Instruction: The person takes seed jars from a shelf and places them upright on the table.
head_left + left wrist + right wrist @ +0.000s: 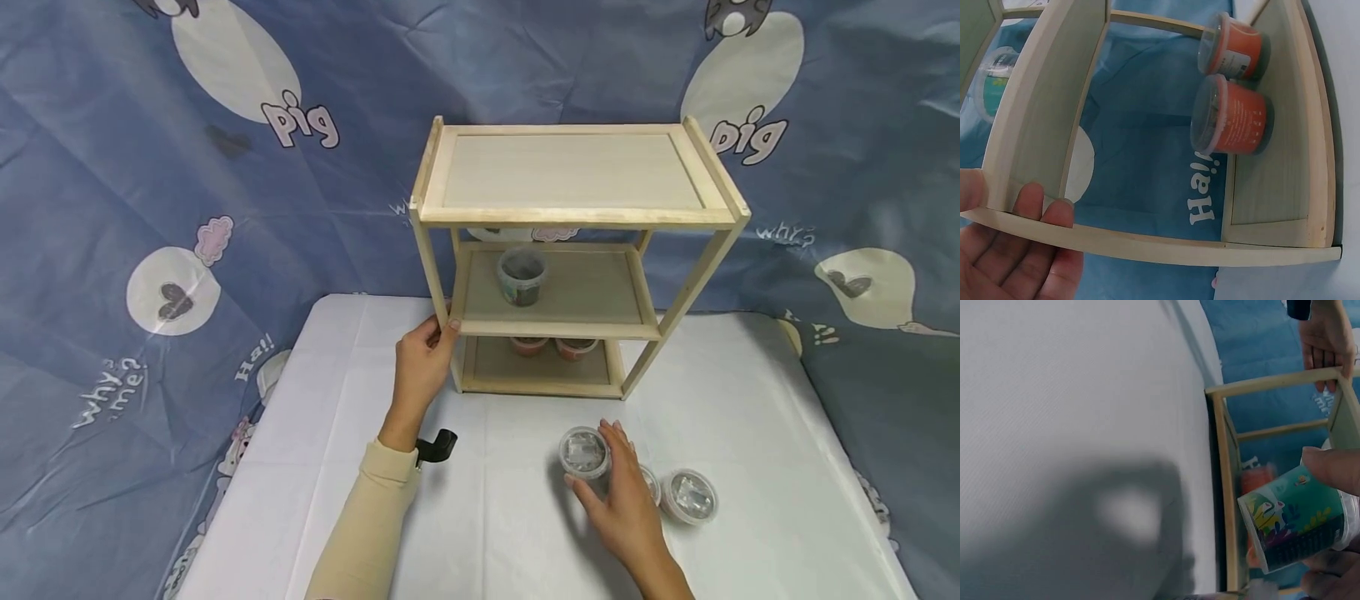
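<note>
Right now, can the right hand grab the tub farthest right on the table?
Probably not: the right hand is holding a green tub, so it would likely need to let go first, though nothing covers the rightmost tub.

"pig" twice, "why me?" and "Ha!!" on blue backdrop (360,196), unreadably small print on an orange tub (1244,119)

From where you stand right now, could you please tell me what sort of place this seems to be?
Probably a makeshift tabletop set-up, perhaps indoors: a printed blue cloth hangs behind a white-covered table, which bears a small wooden shelf with plastic tubs.
</note>
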Demonstrator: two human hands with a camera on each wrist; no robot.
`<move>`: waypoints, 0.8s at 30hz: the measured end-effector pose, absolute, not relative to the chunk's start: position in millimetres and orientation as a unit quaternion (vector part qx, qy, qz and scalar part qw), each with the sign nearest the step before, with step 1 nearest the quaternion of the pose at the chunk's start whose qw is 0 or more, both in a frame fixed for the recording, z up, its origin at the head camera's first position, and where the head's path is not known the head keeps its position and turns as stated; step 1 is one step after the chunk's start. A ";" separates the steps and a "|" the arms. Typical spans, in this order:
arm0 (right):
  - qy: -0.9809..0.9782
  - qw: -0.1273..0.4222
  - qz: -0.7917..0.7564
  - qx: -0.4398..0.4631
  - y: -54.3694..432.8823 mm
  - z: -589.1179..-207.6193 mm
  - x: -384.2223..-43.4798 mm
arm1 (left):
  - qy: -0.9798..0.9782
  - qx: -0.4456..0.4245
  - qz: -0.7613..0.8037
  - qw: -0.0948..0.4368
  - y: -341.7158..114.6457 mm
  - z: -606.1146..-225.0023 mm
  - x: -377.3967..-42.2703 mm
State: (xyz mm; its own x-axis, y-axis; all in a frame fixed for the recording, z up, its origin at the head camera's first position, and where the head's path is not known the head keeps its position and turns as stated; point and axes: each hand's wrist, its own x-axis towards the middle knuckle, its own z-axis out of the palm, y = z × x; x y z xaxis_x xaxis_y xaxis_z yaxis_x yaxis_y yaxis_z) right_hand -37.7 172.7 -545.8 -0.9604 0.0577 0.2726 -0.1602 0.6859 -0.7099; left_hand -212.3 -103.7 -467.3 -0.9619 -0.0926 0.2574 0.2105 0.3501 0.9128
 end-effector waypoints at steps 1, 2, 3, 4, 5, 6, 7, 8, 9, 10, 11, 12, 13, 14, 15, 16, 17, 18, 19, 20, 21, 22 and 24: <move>-0.907 0.132 0.399 0.023 172.7 -545.4 -37.9 | -0.811 -0.036 -0.569 0.133 -103.8 -467.3 -212.4; -0.907 0.128 0.401 0.018 172.9 -545.7 -38.1 | -0.811 -0.036 -0.568 0.132 -103.8 -467.5 -212.4; -0.907 0.125 0.402 0.016 173.0 -546.2 -38.3 | -0.812 -0.037 -0.568 0.132 -103.7 -467.7 -212.6; -0.907 0.126 0.402 0.016 173.1 -546.8 -38.5 | -0.812 -0.037 -0.567 0.132 -103.8 -467.9 -212.6; -0.907 0.128 0.401 0.018 173.1 -547.7 -38.8 | -0.812 -0.037 -0.567 0.132 -103.8 -467.9 -212.5; -0.907 0.131 0.401 0.020 173.1 -548.6 -39.2 | -0.811 -0.038 -0.569 0.133 -103.8 -467.9 -212.5; -0.906 0.135 0.401 0.023 173.0 -549.4 -39.7 | -0.810 -0.039 -0.570 0.134 -103.9 -467.9 -212.5; -0.905 0.139 0.401 0.026 172.9 -550.2 -40.0 | -0.809 -0.039 -0.571 0.135 -103.9 -468.1 -212.5; -0.905 0.142 0.400 0.029 172.8 -550.9 -40.2 | -0.808 -0.039 -0.572 0.135 -103.9 -468.2 -212.6; -0.905 0.146 0.399 0.031 172.7 -551.6 -40.5 | -0.808 -0.039 -0.572 0.134 -103.9 -468.1 -212.7; -0.905 0.148 0.398 0.033 172.5 -552.2 -40.7 | -0.808 -0.039 -0.573 0.133 -104.0 -468.1 -212.6; -0.905 0.149 0.397 0.034 172.4 -552.7 -41.0 | -0.808 -0.039 -0.573 0.133 -104.0 -468.1 -212.6; -0.906 0.150 0.394 0.036 172.2 -553.2 -41.3 | -0.808 -0.039 -0.573 0.132 -104.1 -468.1 -212.7; -0.907 0.151 0.392 0.038 172.3 -553.9 -41.5 | -0.808 -0.038 -0.572 0.133 -104.1 -468.0 -212.7; -0.908 0.154 0.387 0.039 172.2 -554.3 -41.7 | -0.809 -0.038 -0.571 0.134 -104.1 -467.8 -212.7; -0.909 0.160 0.382 0.043 172.3 -554.8 -41.8 | -0.810 -0.038 -0.570 0.134 -104.3 -467.8 -212.8; -0.910 0.165 0.378 0.047 172.4 -555.2 -41.9 | -0.810 -0.038 -0.570 0.135 -104.3 -467.6 -212.9; -0.911 0.167 0.372 0.050 172.6 -555.9 -42.1 | -0.810 -0.038 -0.570 0.136 -104.4 -467.5 -212.9; -0.913 0.170 0.367 0.053 172.9 -556.5 -42.0 | -0.810 -0.038 -0.569 0.137 -104.4 -467.5 -213.0; -0.915 0.170 0.361 0.057 173.2 -557.2 -42.0 | -0.810 -0.038 -0.569 0.137 -104.5 -467.4 -213.0; -0.918 0.169 0.355 0.060 173.4 -557.8 -41.9 | -0.810 -0.039 -0.569 0.137 -104.7 -467.4 -213.0; -0.920 0.167 0.349 0.064 173.6 -558.6 -41.9 | -0.810 -0.039 -0.568 0.137 -104.9 -467.5 -213.0; -0.925 0.158 0.339 0.067 173.9 -559.8 -42.1 | -0.810 -0.039 -0.568 0.138 -105.0 -467.7 -212.9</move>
